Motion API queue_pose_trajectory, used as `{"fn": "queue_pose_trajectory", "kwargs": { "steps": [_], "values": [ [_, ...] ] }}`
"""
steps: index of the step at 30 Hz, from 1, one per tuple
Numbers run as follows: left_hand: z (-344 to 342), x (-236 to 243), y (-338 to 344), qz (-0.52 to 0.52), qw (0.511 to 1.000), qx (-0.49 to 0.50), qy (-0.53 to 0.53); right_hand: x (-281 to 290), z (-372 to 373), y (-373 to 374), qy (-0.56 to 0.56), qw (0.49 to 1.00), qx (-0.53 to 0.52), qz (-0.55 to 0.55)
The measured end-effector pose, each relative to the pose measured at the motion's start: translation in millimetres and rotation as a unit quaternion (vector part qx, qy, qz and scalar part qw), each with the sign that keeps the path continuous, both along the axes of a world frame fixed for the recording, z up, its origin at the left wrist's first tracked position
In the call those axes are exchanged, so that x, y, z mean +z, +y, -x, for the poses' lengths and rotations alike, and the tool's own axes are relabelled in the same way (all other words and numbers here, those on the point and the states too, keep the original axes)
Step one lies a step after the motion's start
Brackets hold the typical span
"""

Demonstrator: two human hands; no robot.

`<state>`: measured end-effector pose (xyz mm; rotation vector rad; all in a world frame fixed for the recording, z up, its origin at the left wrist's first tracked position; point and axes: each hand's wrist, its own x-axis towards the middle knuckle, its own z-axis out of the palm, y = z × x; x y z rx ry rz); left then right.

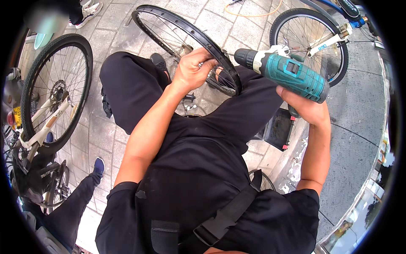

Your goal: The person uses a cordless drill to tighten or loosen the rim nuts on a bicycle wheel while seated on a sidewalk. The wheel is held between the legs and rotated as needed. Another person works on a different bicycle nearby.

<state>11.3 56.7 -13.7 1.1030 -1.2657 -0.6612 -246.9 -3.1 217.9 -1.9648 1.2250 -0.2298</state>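
Observation:
A bare black bicycle rim (pixel 179 26) with thin spokes stands tilted between my knees, no tyre on it. My left hand (pixel 195 70) is closed at the rim's inner side, thumb and fingers pinched at the spokes; the exact spot it grips is partly hidden. In my right hand (pixel 306 106) is a teal and black cordless drill (pixel 292 74), held by its handle. The drill's black chuck points left at the outer face of the rim, and a thin bit reaches toward it. The wheel's hub (pixel 185 51) shows behind my left hand.
A bicycle wheel with tyre (pixel 86 84) on a white-framed bike stands at left. Another bike's wheel (pixel 272 36) is at far right. Beside my right thigh lies an open black case (pixel 280 129). Another person's leg (pixel 69 207) reaches in at lower left.

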Motion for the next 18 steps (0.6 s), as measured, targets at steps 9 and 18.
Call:
{"fn": "queue_pose_trajectory", "kwargs": {
  "steps": [9, 18],
  "values": [
    [0.1, 3.3, -5.2, -0.012, 1.000, -0.001, 0.007, -10.3, -3.1, 3.1, -0.005, 1.000, 0.011, -0.004],
    [1.4, 1.7, -1.7, -0.005, 1.000, 0.026, 0.011, -12.7, -9.8, 4.9, -0.023, 0.999, 0.037, 0.028]
  ]
}}
